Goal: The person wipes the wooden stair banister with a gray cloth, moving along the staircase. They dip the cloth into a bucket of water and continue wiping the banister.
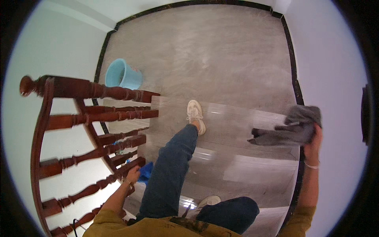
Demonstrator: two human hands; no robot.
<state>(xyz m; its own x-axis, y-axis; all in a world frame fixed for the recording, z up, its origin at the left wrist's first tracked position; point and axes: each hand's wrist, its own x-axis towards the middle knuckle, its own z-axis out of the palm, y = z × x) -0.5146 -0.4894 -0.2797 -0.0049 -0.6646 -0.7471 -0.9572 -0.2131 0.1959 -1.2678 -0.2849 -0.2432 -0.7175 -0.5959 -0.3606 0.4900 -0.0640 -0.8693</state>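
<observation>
My right hand (312, 145) grips a grey cloth (291, 130) out by the right-hand wall, and the cloth's loose end hangs over the stair. A bright blue item (145, 173), perhaps a cloth or a dustpan, is held in my left hand (133, 174) beside the wooden balusters. My left leg hides part of that blue item. One white shoe (195, 114) rests on an upper step, while the other white shoe (210, 200) is lower down and partly covered by my knee.
Dark red wooden balusters and a handrail (35, 142) line the left side. A light blue bucket (131, 77) stands on the tiled landing (204, 50), behind the newel post (68, 86). Glossy stone steps (254, 169) lie underfoot. Black skirting (291, 59) edges the white wall (331, 74).
</observation>
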